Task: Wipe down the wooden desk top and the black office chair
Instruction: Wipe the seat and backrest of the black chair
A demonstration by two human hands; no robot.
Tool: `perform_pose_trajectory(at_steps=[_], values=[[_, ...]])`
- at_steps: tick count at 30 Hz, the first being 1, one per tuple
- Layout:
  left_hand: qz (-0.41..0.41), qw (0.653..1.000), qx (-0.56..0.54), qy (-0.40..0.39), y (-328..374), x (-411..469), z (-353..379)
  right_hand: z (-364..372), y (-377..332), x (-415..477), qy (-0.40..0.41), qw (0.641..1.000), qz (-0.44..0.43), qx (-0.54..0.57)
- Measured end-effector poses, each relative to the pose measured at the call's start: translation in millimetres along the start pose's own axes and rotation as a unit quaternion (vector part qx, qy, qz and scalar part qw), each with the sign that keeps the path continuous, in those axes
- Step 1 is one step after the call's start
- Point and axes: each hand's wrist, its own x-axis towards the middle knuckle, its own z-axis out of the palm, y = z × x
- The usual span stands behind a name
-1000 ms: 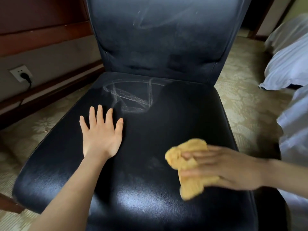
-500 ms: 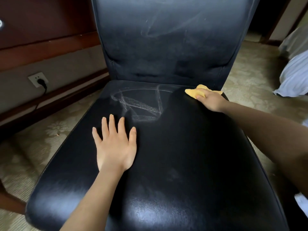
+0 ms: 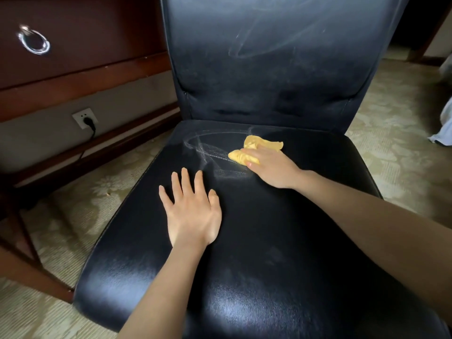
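The black office chair (image 3: 281, 241) fills the view, its glossy seat in front of me and its dusty backrest rising behind. Pale dust streaks mark the rear of the seat and the backrest. My right hand (image 3: 271, 167) presses a crumpled yellow cloth (image 3: 254, 149) flat on the back middle of the seat, over the streaks. My left hand (image 3: 190, 211) lies palm down with fingers spread on the seat's left middle, holding nothing. The desk top is out of view.
A dark wooden desk drawer with a silver ring handle (image 3: 34, 42) is at the upper left. Below it a wall socket (image 3: 84, 117) holds a black plug. Patterned beige carpet (image 3: 401, 152) surrounds the chair. White bedding (image 3: 444, 126) shows at the right edge.
My right hand swept the cloth from the seat's front right up to its back right corner, then leftward to the back middle. My left hand stayed flat on the seat.
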Motion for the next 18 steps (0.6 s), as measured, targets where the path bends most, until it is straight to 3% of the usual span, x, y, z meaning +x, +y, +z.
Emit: perform_pose_trajectory(at_steps=[11, 18], values=[[-0.042, 0.997, 0.011, -0.07, 5.7, -4.4, -4.2, 6.2, -27.8, -90.8, -0.046, 0.991, -0.116, 0.042], [-0.089, 0.99, -0.046, -0.097, 25.4, -20.7, -13.6, -29.0, 8.6, -110.9, -0.091, 0.987, -0.072, 0.108]])
